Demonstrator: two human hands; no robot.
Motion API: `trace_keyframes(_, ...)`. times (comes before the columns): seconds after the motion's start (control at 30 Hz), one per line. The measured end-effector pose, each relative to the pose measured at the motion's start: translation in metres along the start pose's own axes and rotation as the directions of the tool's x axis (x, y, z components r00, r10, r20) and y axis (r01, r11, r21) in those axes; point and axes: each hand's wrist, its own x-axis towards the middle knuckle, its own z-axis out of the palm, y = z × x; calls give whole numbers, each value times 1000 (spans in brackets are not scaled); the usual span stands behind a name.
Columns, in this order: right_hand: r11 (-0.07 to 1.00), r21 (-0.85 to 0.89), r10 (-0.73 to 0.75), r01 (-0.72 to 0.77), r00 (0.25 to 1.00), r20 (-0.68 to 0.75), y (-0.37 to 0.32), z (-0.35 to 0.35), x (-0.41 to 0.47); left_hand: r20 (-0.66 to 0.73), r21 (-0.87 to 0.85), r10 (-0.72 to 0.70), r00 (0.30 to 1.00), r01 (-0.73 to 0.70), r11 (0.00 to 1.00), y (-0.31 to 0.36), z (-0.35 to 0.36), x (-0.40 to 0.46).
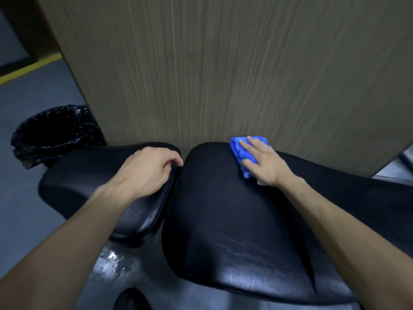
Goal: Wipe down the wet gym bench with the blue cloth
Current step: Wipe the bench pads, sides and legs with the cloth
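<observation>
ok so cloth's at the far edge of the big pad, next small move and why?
Probably drag the blue cloth back toward the near end of the large bench pad. The right hand presses it flat at the pad's far edge by the wood panel, so the pad's near stretch lies ahead of it. The left hand grips the smaller pad's edge, bracing.

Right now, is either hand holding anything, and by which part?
The right hand presses the blue cloth flat on the larger bench pad, fingers straight. The left hand curls over the smaller pad's far edge.
</observation>
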Motion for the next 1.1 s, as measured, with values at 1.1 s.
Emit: trace_keyframes(1.1, 923, 34, 384, -384, 908, -167, 95, -23, -272, 169, -34, 243, 955, -240, 970, 113, 34, -5)
